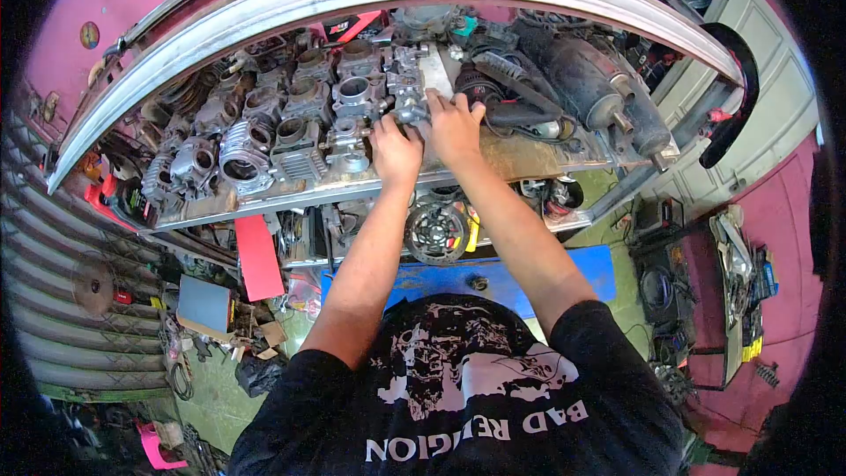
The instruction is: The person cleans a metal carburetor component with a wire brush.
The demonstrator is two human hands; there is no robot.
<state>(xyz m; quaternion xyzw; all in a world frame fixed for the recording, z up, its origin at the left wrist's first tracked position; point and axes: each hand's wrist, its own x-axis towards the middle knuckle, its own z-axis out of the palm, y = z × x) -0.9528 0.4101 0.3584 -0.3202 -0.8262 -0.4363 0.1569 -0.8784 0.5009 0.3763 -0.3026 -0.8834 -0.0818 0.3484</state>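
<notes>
Cluttered workshop shelf (pixel 493 159): left hand (pixel 396 152) and right hand (pixel 455 126) both gripping grey engine part (pixel 411 88) among cylinders (pixel 264 137).

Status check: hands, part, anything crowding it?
Left hand and right hand both on a grey metal engine part on the shelf. Grip unclear. Cylinders packed close left, dark motors right.

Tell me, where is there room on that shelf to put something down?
The shelf has one bare strip, right of the right hand and in front of the dark motors. Left of the left hand, engine cylinders sit packed together.
</notes>
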